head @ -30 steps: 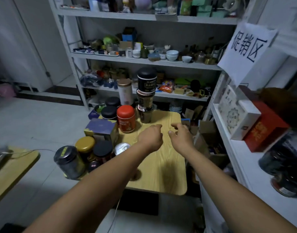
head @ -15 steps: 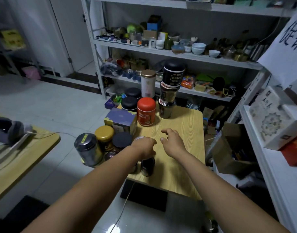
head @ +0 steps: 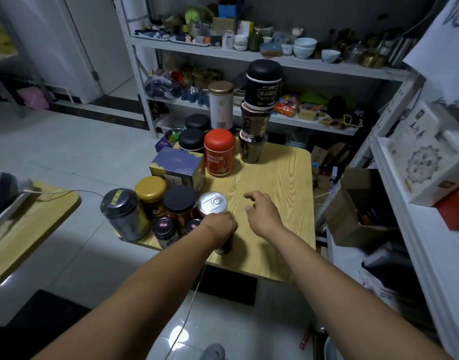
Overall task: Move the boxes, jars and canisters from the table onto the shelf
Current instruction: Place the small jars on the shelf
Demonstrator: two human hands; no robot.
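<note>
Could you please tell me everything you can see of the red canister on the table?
The red canister is a round tin, metal by its look, with a plain domed lid and pale lettering on its body. It stands upright, lid on, toward the far side of the wooden table, close beside the purple box; whether they touch is unclear.

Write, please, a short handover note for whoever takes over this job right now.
Left hand grips the small dark jar from above, near the table's front edge. Right hand open above the table, holding nothing.
On the table: red canister, stack of three dark canisters, purple box, silver-topped can, other jars.
Right shelf holds a white box and a red box.
To do: everything on the table, this jar first.
</note>
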